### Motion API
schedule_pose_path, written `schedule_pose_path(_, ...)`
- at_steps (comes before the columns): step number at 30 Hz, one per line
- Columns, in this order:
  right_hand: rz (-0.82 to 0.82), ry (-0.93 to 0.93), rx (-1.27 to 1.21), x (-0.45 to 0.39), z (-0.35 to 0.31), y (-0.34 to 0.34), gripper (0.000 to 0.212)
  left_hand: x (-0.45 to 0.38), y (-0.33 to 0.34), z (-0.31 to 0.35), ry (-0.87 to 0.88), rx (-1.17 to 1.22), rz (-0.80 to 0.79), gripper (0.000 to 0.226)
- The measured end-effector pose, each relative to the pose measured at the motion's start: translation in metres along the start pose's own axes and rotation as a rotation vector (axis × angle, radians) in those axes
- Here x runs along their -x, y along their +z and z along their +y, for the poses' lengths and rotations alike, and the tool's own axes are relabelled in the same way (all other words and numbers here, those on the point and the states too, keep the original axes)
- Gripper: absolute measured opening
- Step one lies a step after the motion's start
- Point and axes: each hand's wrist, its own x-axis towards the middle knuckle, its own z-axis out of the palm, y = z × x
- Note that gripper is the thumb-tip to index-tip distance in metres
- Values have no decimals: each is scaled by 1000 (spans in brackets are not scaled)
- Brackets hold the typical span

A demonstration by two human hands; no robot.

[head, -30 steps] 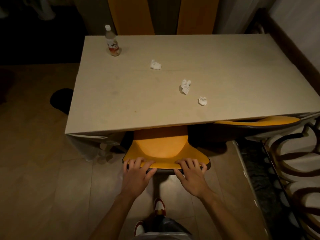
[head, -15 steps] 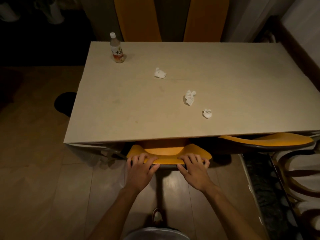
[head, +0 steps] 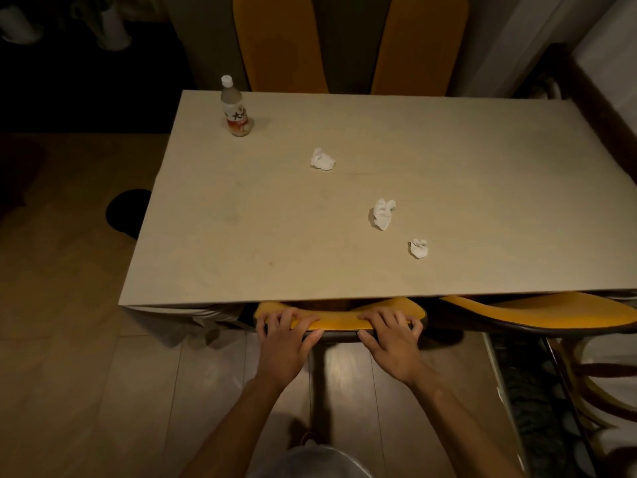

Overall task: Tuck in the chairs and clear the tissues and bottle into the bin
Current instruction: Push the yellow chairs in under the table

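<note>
Both my hands grip the top edge of an orange chair [head: 339,320] at the near side of the beige table [head: 262,243]: my left hand [head: 287,336] on its left part, my right hand [head: 391,339] on its right part. Most of the chair is hidden under the tabletop. A second orange chair [head: 537,313] sticks out at the near right. On the table lie three crumpled white tissues: one near the middle [head: 322,159], one further right [head: 383,212], one nearest me [head: 418,248]. A plastic bottle [head: 235,110] with a white cap stands at the far left corner.
Two orange chair backs [head: 281,46] [head: 418,46] stand against the table's far side. A dark round object [head: 125,212] sits on the wooden floor left of the table. A curved wooden frame [head: 599,374] stands at the right. No bin is recognisable.
The chair in my hands has slid forward under the table; its seat, visible before, is now hidden and only the top edge shows. I have stepped closer.
</note>
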Motion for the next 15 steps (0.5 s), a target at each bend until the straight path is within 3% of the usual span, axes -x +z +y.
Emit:
schedule_pose_path(8,-28,12,-28,1,-5,-6,54,-1,-12,1,-24,70,-86,43)
schedule_pose_path(13,-122,48,-73,5,-8,-14,40,1,-26,7,-60,115,-233,55)
schedule_pose_path(15,-150,50,-77,10,-11,-18,42,5,-32,10,-69,119,-202,54)
